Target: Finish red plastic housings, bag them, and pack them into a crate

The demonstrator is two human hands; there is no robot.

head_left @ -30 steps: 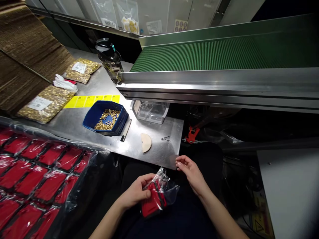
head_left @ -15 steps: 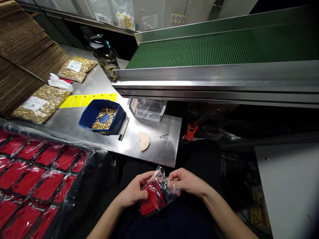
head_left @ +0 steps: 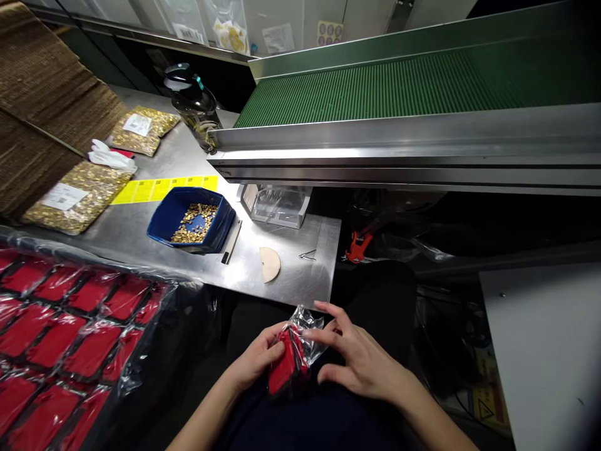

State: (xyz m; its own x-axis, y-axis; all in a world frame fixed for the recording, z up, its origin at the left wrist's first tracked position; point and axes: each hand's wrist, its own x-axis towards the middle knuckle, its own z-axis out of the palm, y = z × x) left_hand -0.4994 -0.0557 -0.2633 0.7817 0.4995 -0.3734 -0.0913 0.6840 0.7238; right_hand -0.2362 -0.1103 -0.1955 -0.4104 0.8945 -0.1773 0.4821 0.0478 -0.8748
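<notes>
A red and black item in a clear plastic bag (head_left: 287,362) is held over my lap. My left hand (head_left: 256,360) grips its left side, thumb on top. Close by on the right, my right hand (head_left: 352,354) has its fingers spread, the fingertips at the loose clear plastic; whether they touch it I cannot tell. What kind of item lies inside the bag is not clear. To the left, a large box (head_left: 141,351) lined with dark plastic holds several rows of similar red packs (head_left: 91,347).
On the metal table (head_left: 300,288) stand a blue bin (head_left: 159,216) of small gold pieces, a clear tray (head_left: 279,207), a beige half-disc (head_left: 270,264), tweezers-like metal tool (head_left: 308,255) and a bottle (head_left: 195,109). Gold-filled bags (head_left: 77,194) lie left. A green conveyor (head_left: 375,94) runs behind.
My right hand has let go of the plastic and spread its fingers. The bagged item has turned slightly more upright in my left hand.
</notes>
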